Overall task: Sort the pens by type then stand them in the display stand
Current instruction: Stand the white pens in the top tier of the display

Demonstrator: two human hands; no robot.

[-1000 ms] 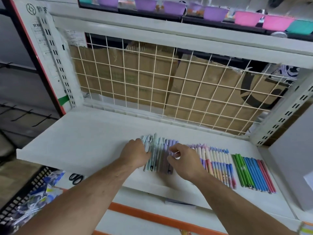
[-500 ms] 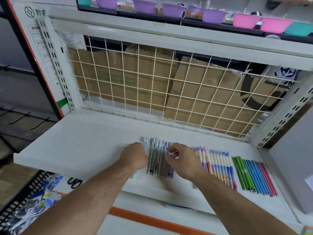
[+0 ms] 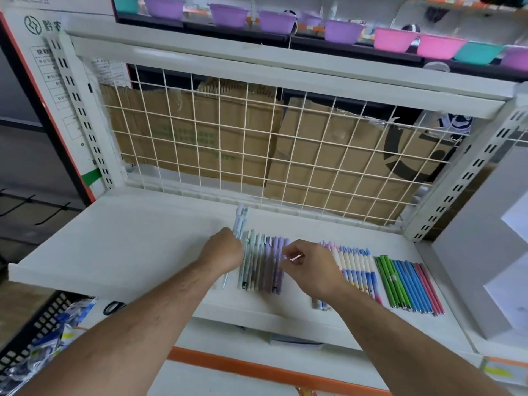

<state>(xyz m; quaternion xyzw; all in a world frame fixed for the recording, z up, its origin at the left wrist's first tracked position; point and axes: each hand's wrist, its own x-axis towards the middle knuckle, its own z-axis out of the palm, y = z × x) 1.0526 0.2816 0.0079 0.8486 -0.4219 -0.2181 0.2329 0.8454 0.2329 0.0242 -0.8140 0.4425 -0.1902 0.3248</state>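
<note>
4 groups of pens are being shown flat on the shelf [image 3: 114, 247], side by side near its front edge. A few pale pens [image 3: 241, 221] are being gripped by the left hand [image 3: 225, 251]. Its fingers are being curled round the barrels, though the fingertips are being hidden by the back of the hand. The pens are sticking out above and below the fist.

Just beside them, to the right, the pastel row [image 3: 261, 264] of green and purple pens is lying. The right hand [image 3: 314, 270] is being held over the right edge of this row, and a small white piece [image 3: 295, 257] is being pinched between thumb and forefinger. It is being judged to be the clip end of 1 pen, but this cannot be told for sure. The other fingers are being curled toward the palm.

Further right, the white-and-blue row [image 3: 357, 270] and the slim pens [image 3: 408, 284], in green, blue and pink, are lying as 2 separate groups. No display stand is being made out with certainty.

The pens are being judged light, stiff and smooth. The round barrels are probably rolling easily, and a loose bundle is likely to be slipping apart. Several pens at once are best being taken round the middle of the barrels, with the ends lined up. The thin clips are being judged fragile, so they are better not being used for lifting.
</note>
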